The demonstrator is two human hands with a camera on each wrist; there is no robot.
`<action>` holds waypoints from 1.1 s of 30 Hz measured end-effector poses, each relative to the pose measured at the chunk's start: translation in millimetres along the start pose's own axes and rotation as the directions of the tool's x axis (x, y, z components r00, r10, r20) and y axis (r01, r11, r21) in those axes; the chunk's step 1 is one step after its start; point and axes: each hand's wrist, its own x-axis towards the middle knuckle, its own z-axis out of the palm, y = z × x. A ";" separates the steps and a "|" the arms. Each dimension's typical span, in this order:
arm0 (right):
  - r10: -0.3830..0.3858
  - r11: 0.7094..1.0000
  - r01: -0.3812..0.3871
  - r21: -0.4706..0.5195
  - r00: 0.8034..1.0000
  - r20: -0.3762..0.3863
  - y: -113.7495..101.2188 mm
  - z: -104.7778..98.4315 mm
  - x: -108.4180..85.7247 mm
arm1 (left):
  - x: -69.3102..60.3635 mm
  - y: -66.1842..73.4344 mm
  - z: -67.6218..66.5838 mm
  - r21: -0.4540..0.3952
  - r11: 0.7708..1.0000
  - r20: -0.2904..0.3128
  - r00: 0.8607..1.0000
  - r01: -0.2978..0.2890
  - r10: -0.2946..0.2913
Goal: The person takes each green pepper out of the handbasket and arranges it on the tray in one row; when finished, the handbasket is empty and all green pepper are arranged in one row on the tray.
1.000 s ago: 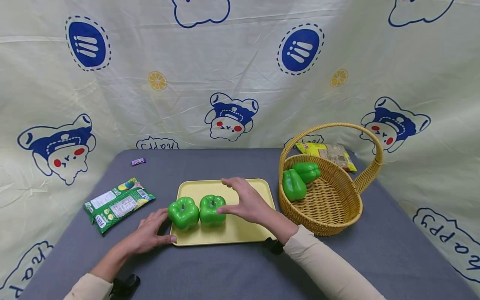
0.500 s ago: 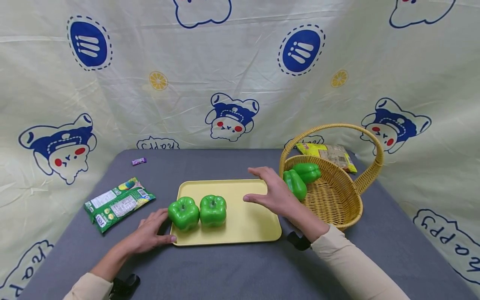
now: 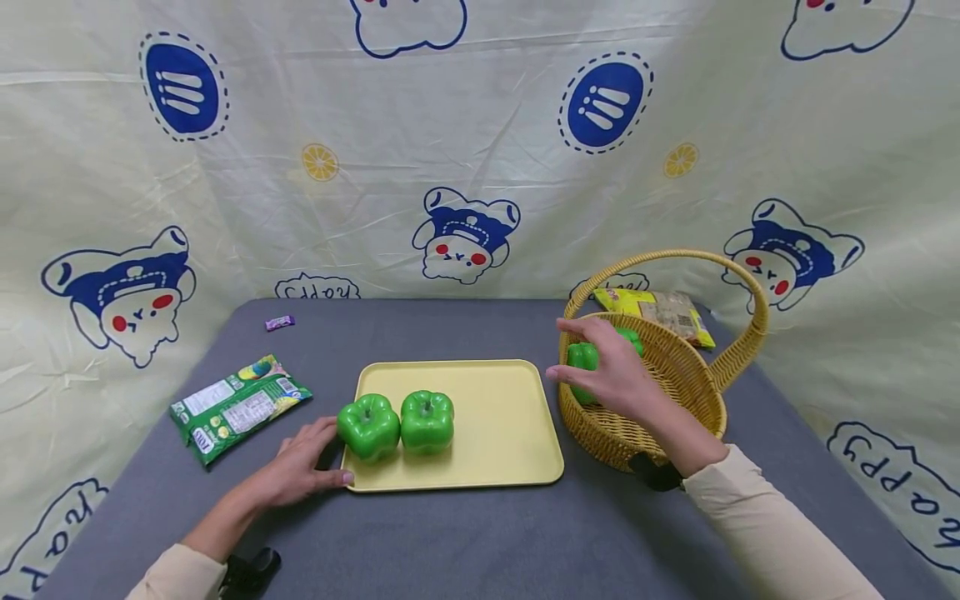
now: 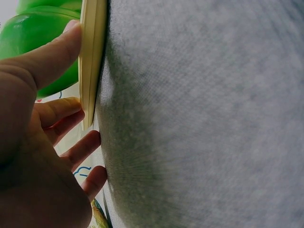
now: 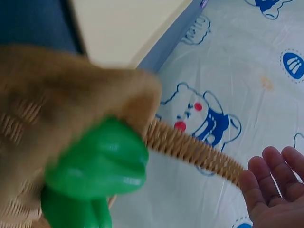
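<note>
The left hand, its fingers relaxed, touches the yellow tray beside two green peppers standing there. The right hand, released, spreads over the wicker basket, partly covering the other peppers inside.

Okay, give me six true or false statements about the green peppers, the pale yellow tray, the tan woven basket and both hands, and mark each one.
1. Two glossy green bell peppers rest on the pale yellow rectangular tray. True.
2. The person's left hand touches the tray. True.
3. The person's right hand holds a pepper from the tray. False: it is over at the basket, and both tray peppers are untouched by it.
4. More green peppers lie in the tan woven basket. True.
5. In the head view, the basket stands left of the tray. False: it stands to the right.
6. The small purple wrapper lies on the tray. False: it lies on the dark grey tabletop.
</note>
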 end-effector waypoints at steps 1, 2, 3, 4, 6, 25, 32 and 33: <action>0.003 1.000 -0.003 -0.005 1.000 -0.002 2.3 -3.4 -0.6 | 0.0 0.0 0.1 0.002 1.000 0.000 1.000 -0.001 0.001; 0.007 1.000 -0.007 -0.010 1.000 -0.002 4.5 -7.0 -1.1 | 0.0 -0.1 0.3 0.002 1.000 -0.001 1.000 0.004 -0.004; 0.010 1.000 -0.010 -0.017 1.000 -0.002 6.6 -10.5 -1.7 | 0.2 -0.3 0.4 0.002 1.000 0.001 1.000 0.004 -0.004; 0.013 1.000 -0.013 -0.024 1.000 0.000 8.8 -13.9 -1.9 | 0.2 -0.4 0.5 0.004 1.000 0.002 1.000 0.002 -0.002; 0.016 0.999 -0.016 -0.038 1.000 0.003 14.2 -19.7 -2.3 | 0.6 -1.1 0.6 0.001 1.000 0.007 1.000 0.008 -0.008; 0.083 0.990 -0.077 -0.120 0.995 0.053 66.0 -34.5 12.4 | 2.0 -3.7 -0.5 -0.020 0.999 0.035 0.999 0.030 -0.030; 0.102 0.986 -0.091 -0.140 0.992 0.079 75.4 -32.3 22.0 | 1.8 -4.0 -0.1 -0.018 1.000 0.028 0.999 0.022 -0.021; 0.102 0.985 -0.089 -0.145 0.992 0.080 76.6 -31.7 23.2 | 1.7 -4.1 -0.1 -0.019 1.000 0.028 0.999 0.021 -0.021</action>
